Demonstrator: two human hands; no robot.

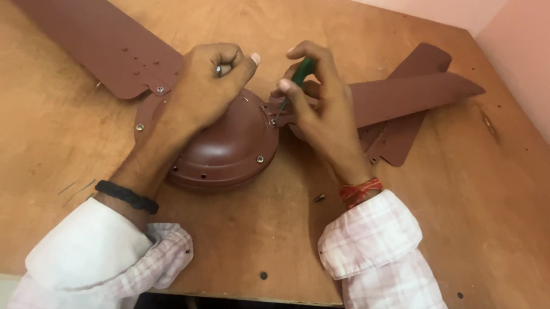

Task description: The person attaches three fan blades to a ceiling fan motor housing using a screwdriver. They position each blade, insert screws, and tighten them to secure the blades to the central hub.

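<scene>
Pink walls around a wooden worktop (43, 154). At centre, brown ceiling fan motor housing (225, 150), dome up, flat on the worktop. Left hand (211, 86) pressed on top of the dome, fingers curled tight around a small metal part (218, 70). Right hand (316, 102) with fingers clamped on a green-handled screwdriver (300, 74), tip down at a screw (273, 121) on the housing rim, where one brown blade (413, 94) joins. Another blade (81, 25) fixed at upper left. Loose screw (318, 197) near the right wrist.
</scene>
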